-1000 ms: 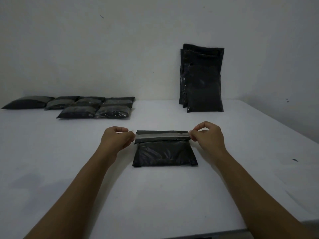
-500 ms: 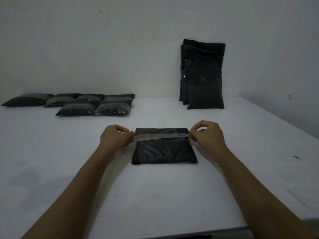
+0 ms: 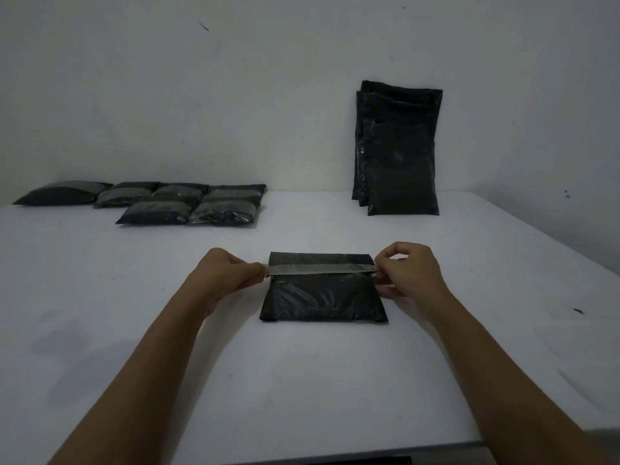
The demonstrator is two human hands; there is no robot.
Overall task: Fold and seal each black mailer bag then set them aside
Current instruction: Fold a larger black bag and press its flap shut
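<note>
A folded black mailer bag (image 3: 323,298) lies flat on the white table (image 3: 302,380) in front of me. Its top flap (image 3: 321,267), with a grey adhesive band along it, is stretched between my hands. My left hand (image 3: 228,275) pinches the flap's left end. My right hand (image 3: 407,273) pinches the right end. Several folded, sealed bags (image 3: 188,204) lie in rows at the far left. A stack of unfolded black bags (image 3: 397,149) leans upright against the wall at the back right.
The white wall (image 3: 235,95) rises right behind the table. The table's near edge (image 3: 335,459) runs along the bottom of the view, and its right edge slants away at the far right. A small dark speck (image 3: 577,311) lies on the right side.
The flap has come down a little toward the bag's body while both hands keep pinching its ends. The view has shifted slightly.
</note>
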